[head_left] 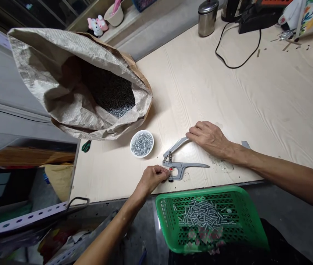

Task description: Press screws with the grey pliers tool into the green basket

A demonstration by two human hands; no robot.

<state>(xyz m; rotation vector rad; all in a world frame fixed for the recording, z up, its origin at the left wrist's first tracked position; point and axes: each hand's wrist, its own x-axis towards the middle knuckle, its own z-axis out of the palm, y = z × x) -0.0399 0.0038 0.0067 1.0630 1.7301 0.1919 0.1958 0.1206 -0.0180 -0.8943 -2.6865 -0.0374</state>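
Grey snap-fastener pliers [185, 165] lie on the table near its front edge, their handles spread wide. My right hand [207, 136] grips the end of the upper handle. At the jaw, the fingers of my left hand [155, 176] are pinched together; whatever they hold there is too small to name. A red piece [171, 169] shows inside the jaw. Left of the pliers stands a white bowl [142, 144] full of small shiny metal screws. Below the table edge, a green plastic basket [211, 192] contains many silvery screw-like pieces.
A large woven sack [95, 121] with dark metal pieces inside stands open at the table's back left. Green-handled scissors [86, 146] lie at the left edge. A metal canister [207, 18] and a black cable [228, 67] are at the back.
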